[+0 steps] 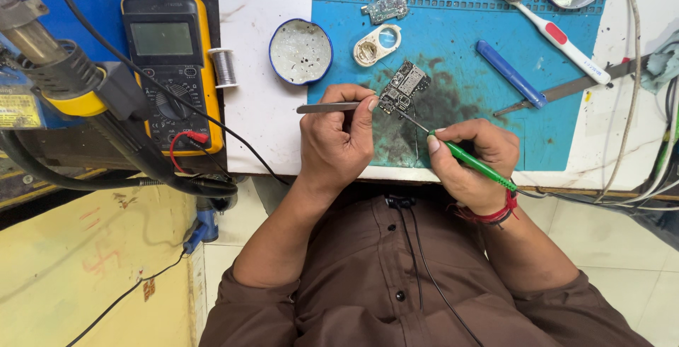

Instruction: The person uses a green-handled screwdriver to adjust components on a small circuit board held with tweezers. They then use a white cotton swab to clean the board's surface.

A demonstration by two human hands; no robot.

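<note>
Left hand (334,138): fingers clamped on steel tweezers (327,107), tips at circuit board (404,87).
Right hand (470,159): closed around green soldering iron (472,162), tip touching board's 6 o'clock edge.
Board: on blue work mat (460,43), 12 o'clock of both hands.
Multimeter (170,64): 9 o'clock, well apart.

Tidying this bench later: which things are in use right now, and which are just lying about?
In use: left hand holding tweezers; right hand holding green soldering iron; circuit board.

Lying about: multimeter, solder spool, round tin, toothbrush, blue tool.
</note>
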